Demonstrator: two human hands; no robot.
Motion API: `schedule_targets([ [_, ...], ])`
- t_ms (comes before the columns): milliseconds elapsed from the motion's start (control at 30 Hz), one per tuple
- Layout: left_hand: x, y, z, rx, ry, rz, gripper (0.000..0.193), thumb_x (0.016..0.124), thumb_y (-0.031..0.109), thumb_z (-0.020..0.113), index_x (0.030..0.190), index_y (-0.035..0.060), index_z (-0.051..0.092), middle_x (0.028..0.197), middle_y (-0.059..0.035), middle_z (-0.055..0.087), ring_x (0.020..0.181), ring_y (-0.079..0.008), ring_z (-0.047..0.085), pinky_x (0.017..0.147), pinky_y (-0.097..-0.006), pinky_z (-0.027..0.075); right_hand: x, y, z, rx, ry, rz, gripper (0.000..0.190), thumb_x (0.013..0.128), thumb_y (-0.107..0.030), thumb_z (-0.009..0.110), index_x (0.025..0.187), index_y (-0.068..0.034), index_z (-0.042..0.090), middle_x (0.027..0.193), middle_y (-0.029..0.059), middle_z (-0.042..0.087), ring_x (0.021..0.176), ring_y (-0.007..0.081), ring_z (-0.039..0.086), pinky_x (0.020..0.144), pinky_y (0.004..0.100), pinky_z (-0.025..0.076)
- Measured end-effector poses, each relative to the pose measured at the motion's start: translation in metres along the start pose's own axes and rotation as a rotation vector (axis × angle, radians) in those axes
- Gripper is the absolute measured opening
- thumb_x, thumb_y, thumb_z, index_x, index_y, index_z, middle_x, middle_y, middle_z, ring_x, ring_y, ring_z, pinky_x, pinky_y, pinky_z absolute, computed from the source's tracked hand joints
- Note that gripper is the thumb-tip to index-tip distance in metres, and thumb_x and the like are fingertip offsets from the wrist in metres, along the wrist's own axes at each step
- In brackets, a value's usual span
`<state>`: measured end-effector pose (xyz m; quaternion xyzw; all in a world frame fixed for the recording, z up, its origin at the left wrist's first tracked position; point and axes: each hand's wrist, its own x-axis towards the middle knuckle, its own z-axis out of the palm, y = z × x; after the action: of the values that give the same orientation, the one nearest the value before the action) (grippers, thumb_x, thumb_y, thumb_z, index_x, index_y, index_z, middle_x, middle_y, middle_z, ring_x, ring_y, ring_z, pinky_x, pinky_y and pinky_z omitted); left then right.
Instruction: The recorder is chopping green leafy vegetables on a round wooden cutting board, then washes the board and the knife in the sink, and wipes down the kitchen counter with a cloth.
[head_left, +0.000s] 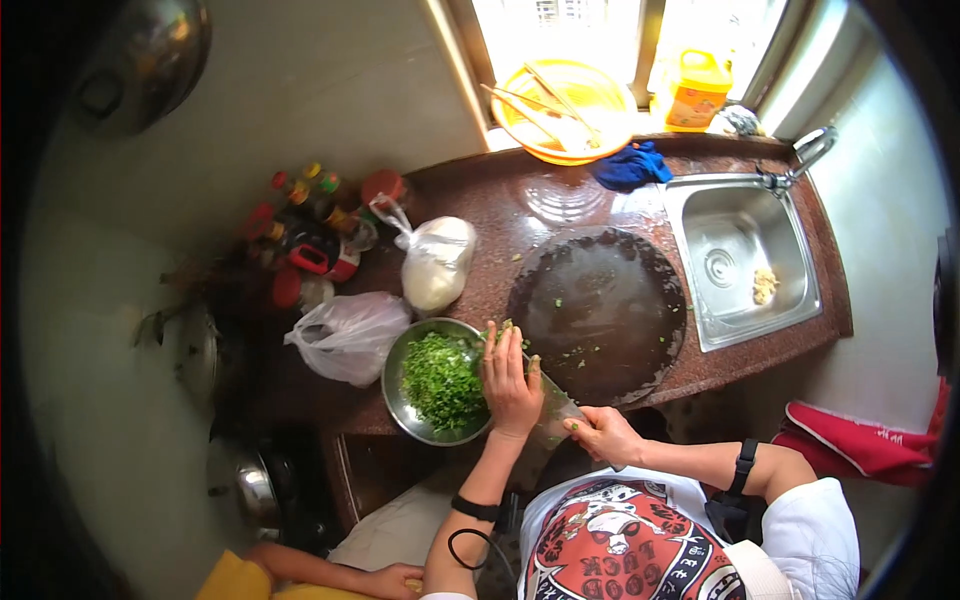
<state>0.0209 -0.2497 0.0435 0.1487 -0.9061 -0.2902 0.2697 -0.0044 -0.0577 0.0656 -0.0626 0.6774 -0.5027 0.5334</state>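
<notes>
My right hand (606, 436) grips the handle of a cleaver (556, 405), its broad blade slanting up to the left. Stretched flat over the far end of that blade is my left hand (514, 386), fingers together and thumb apart. Bits of green cling to its fingertips, and some greens show just beyond them. Both the hand and the blade's end are at the right rim of a steel bowl (388, 390), which holds chopped greens (442, 382). A round dark cutting board (600, 300) with scattered green bits lies to the right. My left hand hides part of the blade.
Two tied plastic bags (352, 337) (439, 262) sit behind the bowl, near sauce bottles (311, 217). A steel sink (750, 247) is at right. A yellow basket (562, 154), blue cloth (634, 166) and yellow jug (694, 90) stand by the window. Another person's hand (394, 581) is at lower left.
</notes>
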Motion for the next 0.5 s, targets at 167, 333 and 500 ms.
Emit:
schedule_targets([
  [167,0.024,-0.063,-0.069,0.545,-0.038,-0.006,0.050,0.094,0.026,0.049,0.140,0.0078,0.046,0.149,-0.0087,0.040,0.144,-0.0296,0.027,0.117,-0.0566,0.011,0.004,-0.044,0.005,-0.058,-0.212,0.016,0.029,0.099,-0.028,0.055,0.088,-0.001,0.059,0.060,-0.0004,0.049,0.047,0.0086,0.046,0.043,0.0263,0.040],
  [333,0.011,-0.118,-0.106,0.524,-0.074,-0.105,0.049,0.085,0.011,0.065,0.131,0.0050,0.053,0.141,-0.0132,0.046,0.139,-0.0317,0.035,0.113,-0.0537,0.026,-0.014,-0.057,-0.027,0.028,-0.153,0.094,0.027,0.098,-0.027,0.057,0.088,-0.002,0.058,0.062,-0.0001,0.050,0.047,0.0084,0.048,0.042,0.0250,0.039],
  [500,0.007,-0.130,-0.085,-0.069,0.290,-0.387,0.021,0.085,0.006,0.065,0.105,0.0016,0.068,0.115,-0.0138,0.063,0.110,-0.0323,0.057,0.097,-0.0420,0.044,-0.023,-0.059,-0.065,0.104,0.057,-0.010,0.025,0.099,-0.025,0.056,0.088,-0.002,0.058,0.059,0.0005,0.049,0.044,0.0097,0.048,0.042,0.0258,0.041],
])
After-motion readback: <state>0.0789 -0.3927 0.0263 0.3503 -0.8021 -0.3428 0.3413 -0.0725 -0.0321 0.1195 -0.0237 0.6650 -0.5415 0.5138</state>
